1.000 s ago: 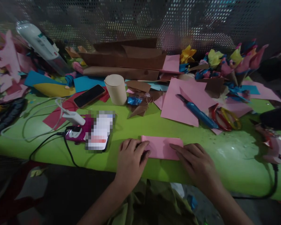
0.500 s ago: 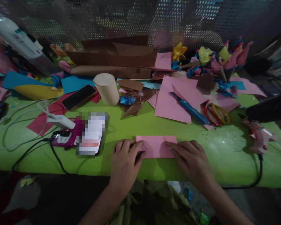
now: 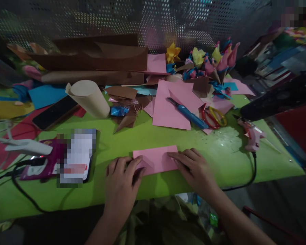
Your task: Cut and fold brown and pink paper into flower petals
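A folded strip of pink paper [image 3: 156,160] lies flat on the green tabletop in front of me. My left hand [image 3: 123,175] grips its left end, fingers curled and thumb along the lower edge. At the right end, my right hand [image 3: 192,166] has its fingers pressed together on the paper. Just beyond the strip are larger pink sheets [image 3: 165,114], with a blue-handled cutter [image 3: 190,114] resting across them. Scissors [image 3: 213,116] with red and yellow handles lie at the cutter's right.
A phone [image 3: 78,154] with its screen lit lies left of my hands, beside a purple power strip [image 3: 51,160] with cables. A paper roll [image 3: 90,98] stands behind. On the right sits a pink glue gun [image 3: 253,137]. Paper flowers [image 3: 219,61] and brown paper [image 3: 91,58] line the back.
The view has turned to the right, so everything appears further left and slightly tilted. Both hands keep the same hold on the pink paper.
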Action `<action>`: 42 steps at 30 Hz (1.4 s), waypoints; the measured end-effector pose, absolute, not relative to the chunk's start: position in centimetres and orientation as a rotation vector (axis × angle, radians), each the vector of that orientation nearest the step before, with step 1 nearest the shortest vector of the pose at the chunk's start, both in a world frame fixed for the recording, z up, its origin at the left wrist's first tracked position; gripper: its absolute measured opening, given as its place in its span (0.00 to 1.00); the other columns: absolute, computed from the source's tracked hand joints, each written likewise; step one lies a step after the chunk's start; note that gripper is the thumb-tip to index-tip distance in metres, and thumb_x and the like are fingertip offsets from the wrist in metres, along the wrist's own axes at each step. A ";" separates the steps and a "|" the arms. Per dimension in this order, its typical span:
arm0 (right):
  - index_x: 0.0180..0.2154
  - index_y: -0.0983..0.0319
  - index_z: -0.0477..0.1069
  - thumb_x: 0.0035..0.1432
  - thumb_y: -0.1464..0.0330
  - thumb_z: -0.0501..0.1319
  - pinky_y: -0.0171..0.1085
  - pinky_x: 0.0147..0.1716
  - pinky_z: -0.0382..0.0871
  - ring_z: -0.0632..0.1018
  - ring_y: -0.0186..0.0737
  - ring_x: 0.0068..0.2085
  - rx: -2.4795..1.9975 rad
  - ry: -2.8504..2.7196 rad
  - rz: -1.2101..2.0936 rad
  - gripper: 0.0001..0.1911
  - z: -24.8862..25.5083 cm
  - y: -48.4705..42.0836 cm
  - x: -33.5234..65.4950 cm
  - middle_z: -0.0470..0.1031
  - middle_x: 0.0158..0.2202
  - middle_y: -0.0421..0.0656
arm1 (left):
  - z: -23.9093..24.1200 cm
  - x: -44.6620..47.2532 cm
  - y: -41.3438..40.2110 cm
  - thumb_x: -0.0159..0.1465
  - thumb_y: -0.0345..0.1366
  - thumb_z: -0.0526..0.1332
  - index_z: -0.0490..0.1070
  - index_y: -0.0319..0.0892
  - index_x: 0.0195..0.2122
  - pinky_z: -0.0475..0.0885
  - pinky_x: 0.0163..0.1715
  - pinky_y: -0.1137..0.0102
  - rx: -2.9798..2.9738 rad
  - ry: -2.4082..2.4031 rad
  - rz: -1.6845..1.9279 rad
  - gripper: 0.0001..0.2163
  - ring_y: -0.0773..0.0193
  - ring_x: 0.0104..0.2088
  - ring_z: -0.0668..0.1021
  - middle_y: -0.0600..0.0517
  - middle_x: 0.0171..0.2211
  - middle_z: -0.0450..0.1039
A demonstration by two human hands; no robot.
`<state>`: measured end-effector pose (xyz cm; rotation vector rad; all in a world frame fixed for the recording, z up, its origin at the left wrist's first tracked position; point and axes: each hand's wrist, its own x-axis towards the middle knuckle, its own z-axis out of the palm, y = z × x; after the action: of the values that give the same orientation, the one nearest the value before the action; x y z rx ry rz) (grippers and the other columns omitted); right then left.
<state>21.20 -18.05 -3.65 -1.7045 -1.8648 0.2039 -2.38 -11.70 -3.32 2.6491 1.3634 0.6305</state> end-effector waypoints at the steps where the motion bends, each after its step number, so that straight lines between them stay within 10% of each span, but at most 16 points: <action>1: 0.50 0.59 0.77 0.69 0.71 0.54 0.41 0.33 0.68 0.72 0.42 0.34 -1.705 -1.862 0.212 0.15 -3.6 -18.1 21.2 0.76 0.32 0.45 | -3.3 -2.4 -11.7 0.69 0.40 0.58 0.78 0.42 0.48 0.70 0.36 0.61 2.650 1.363 0.627 0.13 0.52 0.41 0.73 0.44 0.38 0.73; 24: 0.52 0.59 0.77 0.70 0.67 0.53 0.43 0.34 0.68 0.72 0.44 0.34 -1.797 -1.876 0.169 0.16 -4.1 -18.2 21.0 0.76 0.32 0.47 | -2.4 -2.5 -11.8 0.65 0.39 0.64 0.78 0.45 0.49 0.71 0.38 0.60 2.704 1.385 0.492 0.12 0.52 0.42 0.73 0.45 0.39 0.74; 34: 0.54 0.58 0.75 0.70 0.66 0.53 0.42 0.34 0.68 0.72 0.45 0.34 -1.811 -1.946 0.103 0.18 -4.4 -18.4 21.2 0.75 0.32 0.47 | -3.2 -2.7 -11.9 0.71 0.32 0.54 0.72 0.41 0.58 0.67 0.57 0.58 2.929 1.163 0.414 0.16 0.56 0.54 0.74 0.47 0.56 0.75; 42: 0.53 0.59 0.76 0.70 0.67 0.52 0.43 0.33 0.66 0.71 0.46 0.35 -1.840 -1.998 0.065 0.17 -4.4 -18.3 21.3 0.74 0.32 0.47 | -2.3 -3.3 -12.6 0.63 0.55 0.62 0.61 0.64 0.65 0.66 0.55 0.44 2.914 1.042 0.170 0.29 0.42 0.63 0.68 0.42 0.65 0.64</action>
<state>21.26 -18.29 -4.39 -1.8398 -1.9980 0.0650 -3.27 -12.63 -2.35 2.9137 1.0416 0.1697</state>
